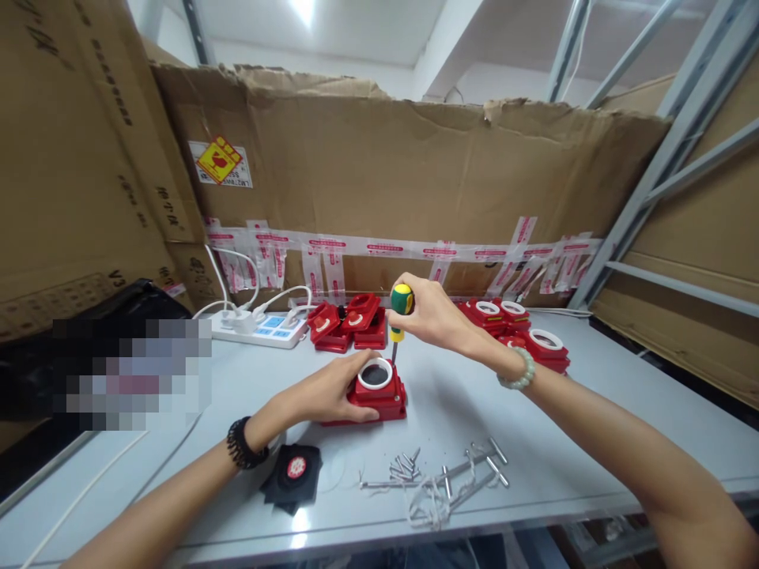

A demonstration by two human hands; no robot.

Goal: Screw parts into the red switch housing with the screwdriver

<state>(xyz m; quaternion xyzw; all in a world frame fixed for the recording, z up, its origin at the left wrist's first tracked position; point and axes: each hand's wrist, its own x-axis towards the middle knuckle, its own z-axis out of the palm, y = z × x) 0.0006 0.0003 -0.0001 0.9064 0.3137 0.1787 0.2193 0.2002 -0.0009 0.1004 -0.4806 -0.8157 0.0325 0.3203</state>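
A: Entry one, left hand (326,389): what was its pose?
B: Clasped round the left side of a red housing (392,408), thumb along the front, fingers toward the rear. The left forearm (178,498) rose from the lower left, a black wristband (242,444) at the wrist.
A: And the housing's location?
B: It sat mid-worktop (563,442), white ring (375,387) uppermost.
A: Entry two, right hand (430,308)?
B: Wrapped about a green-and-yellow-handled screwdriver (402,299), held higher than the left. The right forearm (598,419) slanted in from the lower right; one pale beaded bracelet (519,370).
A: Angle of the tool?
B: Nearly upright, shaft down at the housing's far right corner. Contact at the tip was too small to tell.
A: Surroundings?
B: On the near side lay loose screws (405,466), metal rods with crosspieces (447,481) and black sheets (305,486). Behind stood red casings (371,332) and a white power strip (266,332); at far right, ringed red units (542,357).
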